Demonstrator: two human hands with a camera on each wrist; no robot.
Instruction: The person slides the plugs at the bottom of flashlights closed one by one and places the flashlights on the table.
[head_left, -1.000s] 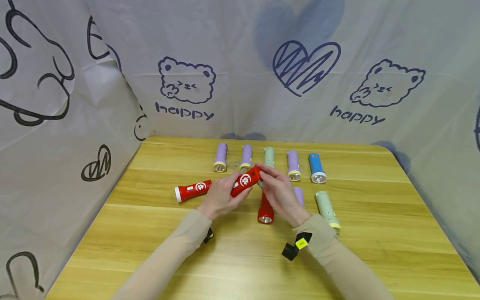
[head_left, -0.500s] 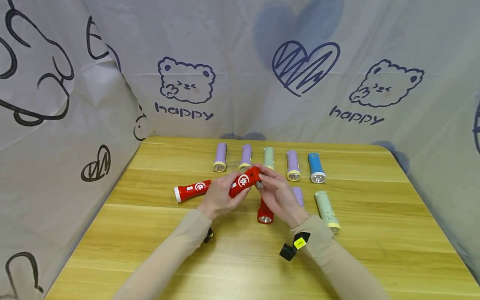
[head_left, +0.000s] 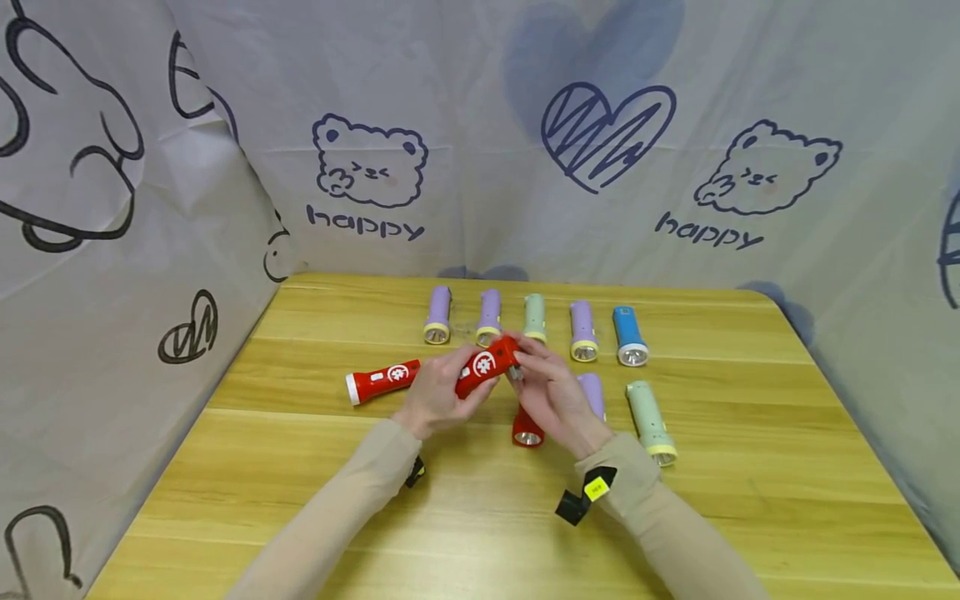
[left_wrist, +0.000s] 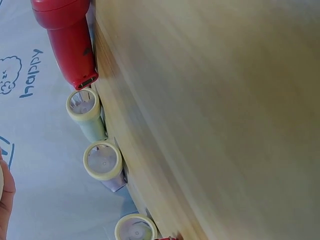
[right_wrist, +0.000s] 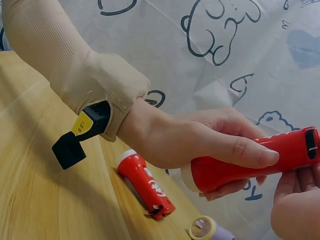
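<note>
My left hand (head_left: 441, 392) grips a red flashlight (head_left: 480, 367) with a white emblem, raised above the table and tilted up to the right. Its white head end shows in the right wrist view, where the left hand (right_wrist: 200, 142) wraps the red body. At the tail end, the fingers of my right hand (head_left: 557, 392) hold the flashlight next to a small grey part, too small to make out. In the right wrist view a dark slot (right_wrist: 311, 144) shows on the tail. A second red flashlight (head_left: 528, 429) lies under the right hand, partly hidden.
Left of the hands lies another red flashlight (head_left: 382, 382) with a white head. Behind stand a row of purple flashlights (head_left: 438, 312), a green one (head_left: 535, 312) and a blue one (head_left: 627, 333). Another green flashlight (head_left: 650, 421) lies on the wooden table (head_left: 750, 483) at right.
Both hands and the held flashlight shift very slightly left as the whole view drifts. The right fingers move a little at the flashlight's tail; the other flashlights stay put.
</note>
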